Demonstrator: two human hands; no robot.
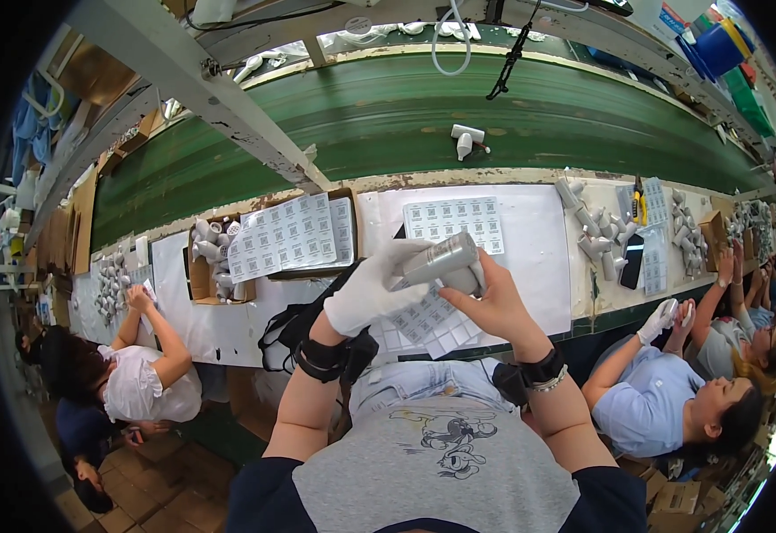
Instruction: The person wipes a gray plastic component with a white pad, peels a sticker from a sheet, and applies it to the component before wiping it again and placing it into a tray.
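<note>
In front of my body I hold a grey, barrel-shaped plastic part [441, 258] with a second short section behind it. My left hand [366, 289], in a white glove, wraps round its left end. The bare fingers and thumb of my right hand [494, 302] close on its right side. Just below the hands, sheets of square-code labels [423, 320] lie at the table's near edge, partly covered by my fingers. Another label sheet [454, 213] lies flat on the white table covering [530, 258] beyond the part.
To the left, a cardboard box [201, 289] holds grey parts and stacked label sheets [286, 235]. More grey parts [596, 235], pliers [638, 202] and a phone [631, 262] lie to the right. Behind runs a green conveyor belt [361, 124] carrying a T-shaped part [466, 140]. Co-workers sit on both sides.
</note>
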